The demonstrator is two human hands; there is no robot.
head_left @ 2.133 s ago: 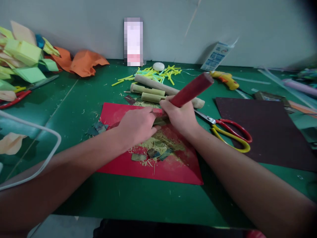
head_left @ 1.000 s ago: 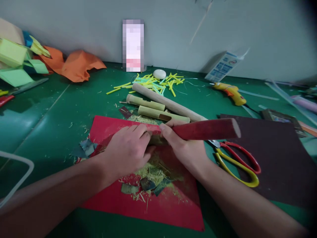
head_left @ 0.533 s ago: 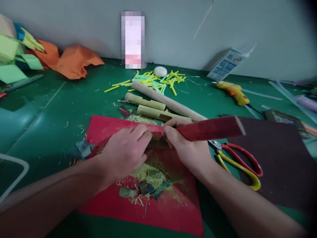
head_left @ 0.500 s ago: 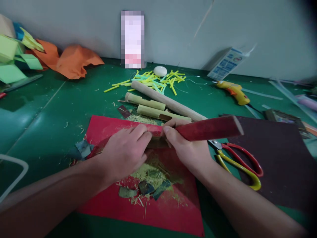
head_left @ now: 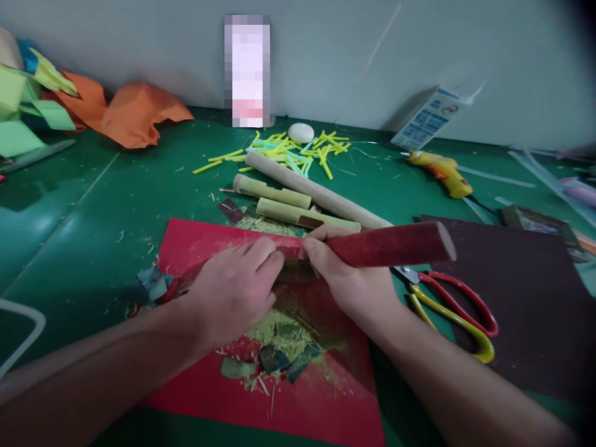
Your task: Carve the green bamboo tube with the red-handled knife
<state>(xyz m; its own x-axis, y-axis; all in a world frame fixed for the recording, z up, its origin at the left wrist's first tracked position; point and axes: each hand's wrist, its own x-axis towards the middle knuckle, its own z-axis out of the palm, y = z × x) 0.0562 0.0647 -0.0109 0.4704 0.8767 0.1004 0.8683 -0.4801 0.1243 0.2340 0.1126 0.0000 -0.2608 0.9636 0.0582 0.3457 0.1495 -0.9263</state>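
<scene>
Fingers curled, my left hand [head_left: 242,285] presses down on a dark greenish piece [head_left: 297,271], perhaps bamboo, over a red sheet [head_left: 186,397]. My right hand [head_left: 347,267] is wrapped round a tool with a thick red handle [head_left: 395,244] that points right; its working end is hidden by the fingers close to the piece. Shavings and dark chips [head_left: 282,335] lie on the sheet below the hands. Behind them rest two cut bamboo pieces [head_left: 284,194] and a long pale wooden rod [head_left: 321,194].
Scissors [head_left: 456,304] lie by my right forearm on a dark sheet [head_left: 516,310]. Farther back are yellow strips [head_left: 274,146], a white oval object [head_left: 301,133], a glue gun [head_left: 440,172], a carton [head_left: 426,118], a phone [head_left: 248,68] and orange paper [head_left: 139,115].
The red handle has tilted slightly lower at its right end. Both hands keep nearly the same place and grip. The view has shifted a little.
</scene>
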